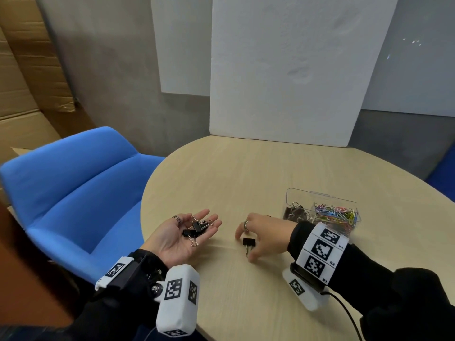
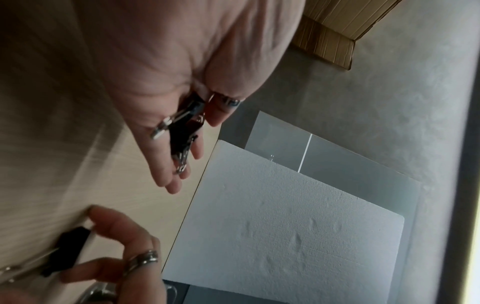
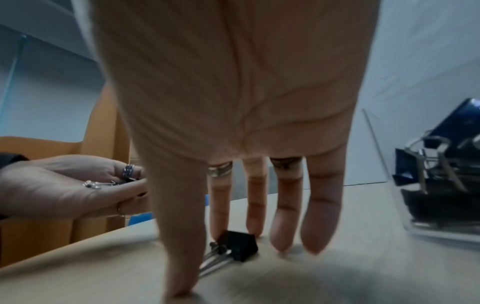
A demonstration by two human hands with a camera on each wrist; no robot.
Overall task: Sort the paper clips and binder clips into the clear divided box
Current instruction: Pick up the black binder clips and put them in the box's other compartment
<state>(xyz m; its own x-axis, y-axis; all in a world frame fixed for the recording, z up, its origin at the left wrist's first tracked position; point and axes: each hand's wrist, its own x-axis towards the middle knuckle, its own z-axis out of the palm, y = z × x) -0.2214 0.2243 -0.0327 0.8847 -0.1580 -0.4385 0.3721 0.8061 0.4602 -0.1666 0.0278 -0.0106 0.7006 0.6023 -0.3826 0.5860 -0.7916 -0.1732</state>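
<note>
My left hand (image 1: pixel 170 239) is held palm up over the table's left edge, fingers straight, carrying several black binder clips (image 1: pixel 195 230) loose on the palm; the left wrist view shows these clips (image 2: pixel 184 127) too. My right hand (image 1: pixel 261 232) reaches down over a single black binder clip (image 1: pixel 248 242) lying on the table. In the right wrist view the thumb stands in front of this clip (image 3: pixel 239 244) and the fingertips behind it, the index finger touching it. The clear divided box (image 1: pixel 320 193) sits just right of that hand, with binder clips (image 1: pixel 295 211) in its left part and coloured paper clips (image 1: pixel 337 214) in its right.
The round wooden table (image 1: pixel 246 180) curves away at the left, where a blue chair (image 1: pixel 78 193) stands close. A white foam board (image 1: pixel 295 70) leans upright at the table's far edge. Cardboard boxes (image 1: pixel 24 94) stand at far left.
</note>
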